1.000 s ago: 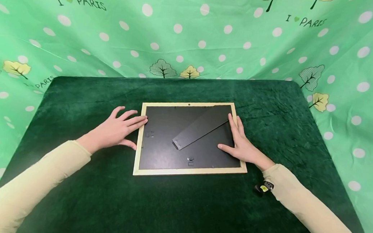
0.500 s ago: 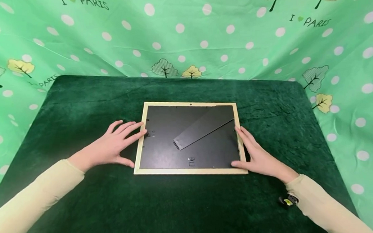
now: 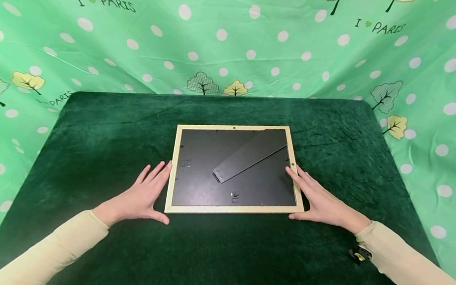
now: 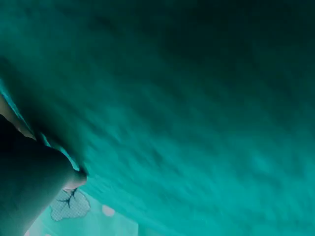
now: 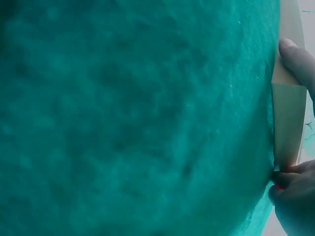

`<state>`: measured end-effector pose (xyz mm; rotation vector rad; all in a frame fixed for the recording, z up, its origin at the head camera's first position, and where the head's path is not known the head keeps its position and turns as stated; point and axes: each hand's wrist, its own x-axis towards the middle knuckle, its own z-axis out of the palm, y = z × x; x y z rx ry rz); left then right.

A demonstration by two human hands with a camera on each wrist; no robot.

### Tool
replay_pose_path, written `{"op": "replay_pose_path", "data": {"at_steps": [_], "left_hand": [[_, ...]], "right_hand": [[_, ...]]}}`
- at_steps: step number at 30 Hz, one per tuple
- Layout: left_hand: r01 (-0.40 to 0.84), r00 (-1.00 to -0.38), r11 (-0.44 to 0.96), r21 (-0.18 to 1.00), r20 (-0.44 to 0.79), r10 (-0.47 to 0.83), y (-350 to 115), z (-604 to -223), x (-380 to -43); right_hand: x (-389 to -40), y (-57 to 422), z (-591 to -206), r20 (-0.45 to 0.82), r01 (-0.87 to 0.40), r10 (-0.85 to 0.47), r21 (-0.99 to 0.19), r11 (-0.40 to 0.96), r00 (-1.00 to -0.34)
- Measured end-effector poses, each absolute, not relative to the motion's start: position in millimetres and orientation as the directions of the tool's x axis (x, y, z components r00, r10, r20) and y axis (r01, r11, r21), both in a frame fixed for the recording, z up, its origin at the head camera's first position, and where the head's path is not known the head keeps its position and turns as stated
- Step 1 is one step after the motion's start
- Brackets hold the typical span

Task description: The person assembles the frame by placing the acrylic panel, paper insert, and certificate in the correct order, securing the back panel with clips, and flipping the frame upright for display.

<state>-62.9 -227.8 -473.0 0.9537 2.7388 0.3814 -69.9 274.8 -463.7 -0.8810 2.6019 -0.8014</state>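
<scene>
A picture frame (image 3: pixel 231 210) lies face down, its light wooden border round a black back panel (image 3: pixel 203 149). A black stand leg (image 3: pixel 247 155) lies flat, slanting across the panel. At the frame's left side is my left hand (image 3: pixel 140 198), fingers extended, fingertips right at the border and thumb by the near left corner. My right hand (image 3: pixel 323 204) spans the near right corner. Its index fingertip rests over the right border, other fingers lie along the outer side, and the thumb touches the near edge. The right wrist view shows that thumb (image 5: pixel 295 56) against the wood.
A dark green velvety cloth (image 3: pixel 220 256) covers the table under the frame. Behind and beside it hangs a light green curtain (image 3: pixel 235 41) with white dots and printed trees. A small black strap piece (image 3: pixel 361 254) shows at the right sleeve.
My left hand has slid off the panel toward me along the left border. The right hand has moved from the panel down to the near right corner. The frame stays put.
</scene>
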Motion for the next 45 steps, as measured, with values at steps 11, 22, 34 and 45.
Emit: {"op": "replay_pose_path", "data": {"at_steps": [11,22,34,45], "left_hand": [[0.494,-0.776,0.731,0.471,-0.14,0.615,-222.8,-472.0,-57.1],[0.533,-0.814,0.524,0.664,0.235,0.531,-212.4,-444.3,-57.4],[0.6,-0.797,0.297,0.743,0.528,0.293,-182.9,-410.4,-84.0],[0.554,-0.826,-0.331,0.764,0.554,-0.104,-170.7,-384.2,-128.2]], "right_hand": [[-64.2,275.8,-466.2,-0.016,-0.452,-0.606,-0.652,0.609,-0.795],[-70.8,265.6,-431.8,0.318,-0.523,-0.429,-0.655,0.545,-0.845],[-89.9,243.5,-395.5,0.407,-0.484,-0.264,-0.771,0.413,-0.874],[-128.3,209.4,-370.2,0.576,-0.57,-0.335,-0.812,-0.127,-0.745]]}}
